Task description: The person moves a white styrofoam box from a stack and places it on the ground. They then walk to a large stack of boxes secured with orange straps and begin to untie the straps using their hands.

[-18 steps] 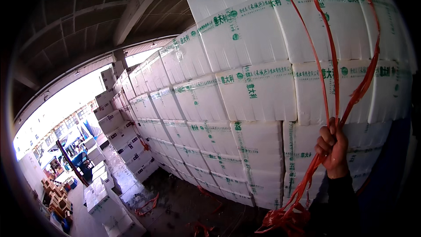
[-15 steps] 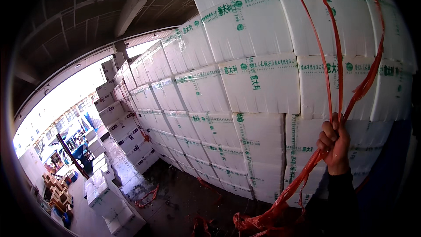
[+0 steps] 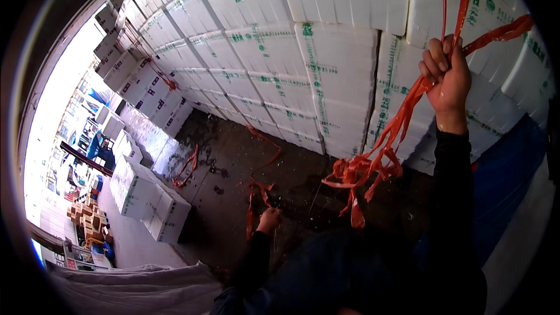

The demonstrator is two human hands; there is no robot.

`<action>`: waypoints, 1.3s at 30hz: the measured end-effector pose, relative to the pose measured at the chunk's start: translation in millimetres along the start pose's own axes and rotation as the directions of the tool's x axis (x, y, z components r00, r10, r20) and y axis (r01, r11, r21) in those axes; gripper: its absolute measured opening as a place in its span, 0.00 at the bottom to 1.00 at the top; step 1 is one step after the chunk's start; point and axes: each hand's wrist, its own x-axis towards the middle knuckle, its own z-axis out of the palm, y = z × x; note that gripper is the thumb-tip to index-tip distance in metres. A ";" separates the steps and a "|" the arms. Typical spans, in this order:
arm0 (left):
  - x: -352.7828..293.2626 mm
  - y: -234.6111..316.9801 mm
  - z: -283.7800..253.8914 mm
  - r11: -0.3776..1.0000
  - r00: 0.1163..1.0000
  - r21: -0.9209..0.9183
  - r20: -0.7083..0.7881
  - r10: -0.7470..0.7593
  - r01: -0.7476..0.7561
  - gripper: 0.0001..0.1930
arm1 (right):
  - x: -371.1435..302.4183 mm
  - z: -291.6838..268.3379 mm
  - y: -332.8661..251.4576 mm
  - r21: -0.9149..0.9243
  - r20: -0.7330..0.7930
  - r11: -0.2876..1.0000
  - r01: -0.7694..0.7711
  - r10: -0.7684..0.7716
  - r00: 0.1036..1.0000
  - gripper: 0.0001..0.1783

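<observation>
My right hand (image 3: 448,76) is raised in front of the stacked white foam boxes (image 3: 341,64), its fist closed round strands of red plastic rope (image 3: 402,116). Above the fist the rope parts into separate strands that run up past the boxes, one slanting off to the right. Below it, a tangled, crumpled bunch hangs over the dark floor. Low in the middle, my left hand (image 3: 269,220) is curled closed beside a loose red strip (image 3: 262,189) that lies on the floor. Whether anything is inside its fingers is hidden.
More red scraps (image 3: 188,166) lie on the wet floor (image 3: 219,186). White boxes (image 3: 146,195) stand separately at the left, near a bright opening. Cardboard boxes (image 3: 90,219) are heaped farther left. A blue sheet (image 3: 507,181) hangs at the right, and pale cloth (image 3: 140,286) lies at lower left.
The view has tipped down, showing more floor. My left hand has come into view low in the middle. My right hand still grips the red rope, whose lower bunch now hangs clear in sight.
</observation>
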 end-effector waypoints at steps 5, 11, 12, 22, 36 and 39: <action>-22.2 158.0 25.4 0.900 0.949 0.302 0.064 0.308 -0.313 0.10 | 7.1 -13.9 18.0 -0.002 0.064 1.000 -0.013 0.013 0.998 0.18; -80.7 310.2 65.7 0.865 0.904 0.270 0.181 0.387 -0.424 0.09 | -1.5 -29.7 -7.1 -0.059 0.070 0.998 0.027 -0.023 0.997 0.18; -90.3 325.1 65.8 0.853 0.886 0.247 0.194 0.422 -0.460 0.09 | -0.8 -28.2 -3.5 -0.033 0.075 0.999 0.020 -0.017 0.997 0.18; -151.8 438.2 110.5 0.691 0.745 0.286 0.332 0.578 -0.664 0.10 | -7.0 30.7 23.8 -0.061 -0.142 0.986 0.155 -0.162 0.976 0.19; -208.2 521.1 185.8 0.635 0.419 -0.031 0.726 0.545 -0.772 0.22 | -5.3 28.8 24.5 0.245 0.267 0.967 -0.070 0.003 0.964 0.17; -208.6 523.1 200.3 0.626 0.449 0.026 0.721 0.528 -0.779 0.22 | -9.8 32.2 18.1 0.223 0.271 0.973 -0.064 0.001 0.963 0.17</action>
